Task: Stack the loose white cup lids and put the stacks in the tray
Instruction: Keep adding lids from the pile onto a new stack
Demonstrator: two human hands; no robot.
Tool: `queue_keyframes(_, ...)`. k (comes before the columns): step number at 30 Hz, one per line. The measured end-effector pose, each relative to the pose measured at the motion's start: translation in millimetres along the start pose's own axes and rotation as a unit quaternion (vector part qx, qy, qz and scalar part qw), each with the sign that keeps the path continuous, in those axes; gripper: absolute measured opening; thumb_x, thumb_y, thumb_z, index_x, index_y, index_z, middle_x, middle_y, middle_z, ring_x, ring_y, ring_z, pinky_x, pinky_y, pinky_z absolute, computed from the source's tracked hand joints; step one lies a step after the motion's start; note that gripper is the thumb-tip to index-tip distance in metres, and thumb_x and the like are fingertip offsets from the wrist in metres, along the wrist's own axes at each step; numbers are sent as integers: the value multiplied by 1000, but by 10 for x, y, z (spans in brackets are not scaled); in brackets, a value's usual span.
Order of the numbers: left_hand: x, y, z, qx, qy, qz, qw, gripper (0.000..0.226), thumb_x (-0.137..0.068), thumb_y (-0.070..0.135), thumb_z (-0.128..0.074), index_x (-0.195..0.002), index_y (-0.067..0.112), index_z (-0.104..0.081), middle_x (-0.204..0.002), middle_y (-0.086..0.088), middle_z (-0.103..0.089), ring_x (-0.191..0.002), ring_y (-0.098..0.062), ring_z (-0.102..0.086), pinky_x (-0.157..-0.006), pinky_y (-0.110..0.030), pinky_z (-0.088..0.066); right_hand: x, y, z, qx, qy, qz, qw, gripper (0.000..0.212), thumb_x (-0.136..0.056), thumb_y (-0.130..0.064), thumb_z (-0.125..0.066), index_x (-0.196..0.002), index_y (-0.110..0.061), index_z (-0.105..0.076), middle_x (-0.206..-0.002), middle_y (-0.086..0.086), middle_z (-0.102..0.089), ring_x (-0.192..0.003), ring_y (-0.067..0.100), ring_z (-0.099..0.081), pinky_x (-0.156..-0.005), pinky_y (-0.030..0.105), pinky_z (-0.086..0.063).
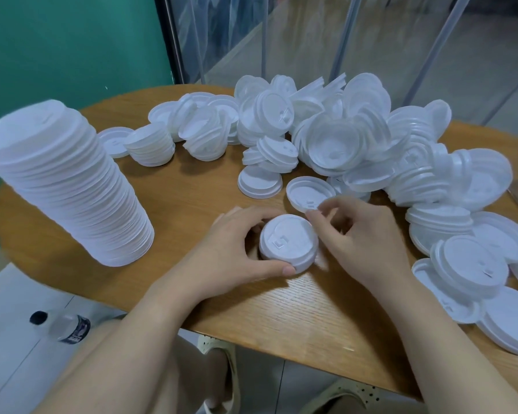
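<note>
Fingers [263,215] of my left hand [231,252] are curling round a short stack [287,242] of lids, thumb at its near edge and fingertips at its far edge, so I am gripping it where it is sitting on the surface [192,189]. My right hand [362,237] is hovering just right of that stack, its fingers bent and the tips drawn together; I cannot tell whether they are pinching anything. Just behind the stack, one lid [310,194] is lying upside down, its near rim right at my right fingertips. Farther behind the stack and to its right, the pile [341,138] of loose lids is spreading in a jumble, some nested in short runs. Well to the left of the stack, a tall stack [63,180] is standing, leaning in this wide view. Left of and below the stack, a bottle [63,325] is lying on the floor.
</note>
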State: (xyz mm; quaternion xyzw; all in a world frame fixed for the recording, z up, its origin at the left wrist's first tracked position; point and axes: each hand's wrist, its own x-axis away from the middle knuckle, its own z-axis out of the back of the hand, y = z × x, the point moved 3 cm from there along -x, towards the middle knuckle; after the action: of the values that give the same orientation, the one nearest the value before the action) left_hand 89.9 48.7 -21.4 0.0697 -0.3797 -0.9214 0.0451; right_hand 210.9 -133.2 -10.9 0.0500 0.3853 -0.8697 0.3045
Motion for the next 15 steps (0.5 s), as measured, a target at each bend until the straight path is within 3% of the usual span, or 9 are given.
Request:
queue_keyframes(2,0,-9,2,0,3,0,1000,70,-68,60,-88,-130,53,-56,-123,40,-57,-115,2,-52,-105,-33,-42,-91,45,15,55,32,57,996,23,-90,-42,-73,-101,-23,-75,-83,-13,-62,-84,13,-58,-72,35,-46)
queue_keyframes(6,-2,-13,-8,-3,3,-2,1000,72,-69,59,-87,-133,49,-57,-123,39,-57,-116,2,-51,-106,-32,-41,-228,161,-128,153,-28,116,981,35,-89,-33,-77,-120,-20,-74,-123,-2,-67,-114,20,-50,-94,34,-42)
queue_keyframes(11,-2,-42,-23,-21,3,0,1000,79,-69,68,-83,-138,46,-52,-125,34,-57,-119,3,-50,-108,-37,-42,-243,171,-195,156,-25,137,978,20,-91,-27,-77,-109,-18,-80,-109,-7,-75,-105,18,-54,-83,26,-35)
queue_keyframes(15,5,-47,-56,-17,10,3,1000,91,-65,77,-79,-144,46,-47,-131,31,-54,-125,2,-48,-111,-41,-41,-222,127,-155,137,-6,119,983,13,-92,-24,-75,-100,-16,-82,-99,-7,-77,-103,16,-61,-81,24,-38)
